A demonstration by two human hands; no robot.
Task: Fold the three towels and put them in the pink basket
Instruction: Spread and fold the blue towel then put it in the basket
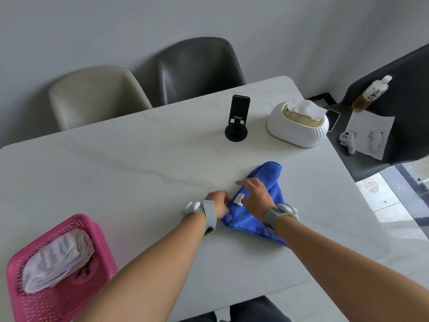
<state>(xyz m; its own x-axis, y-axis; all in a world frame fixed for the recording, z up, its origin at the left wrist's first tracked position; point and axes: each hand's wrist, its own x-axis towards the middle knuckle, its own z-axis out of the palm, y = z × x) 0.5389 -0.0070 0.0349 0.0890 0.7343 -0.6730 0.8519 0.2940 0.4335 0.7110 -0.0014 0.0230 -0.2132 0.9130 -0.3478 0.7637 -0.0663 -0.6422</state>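
Near the counter's [116,173] right edge, the soft, floppy blue towel [253,219] lies half folded; left hand [217,204] pinches its corner, right hand [254,194] presses flat, fingers spread. Best gripped by corners.

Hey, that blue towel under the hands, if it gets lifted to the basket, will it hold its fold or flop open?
The blue towel looks plush and limp, so it will probably sag and partly unfold if lifted by one edge. Its folds already sit loose and uneven on the table. It likely weighs little, and both hands supporting it from opposite sides should keep the shape on the way to the pink basket.
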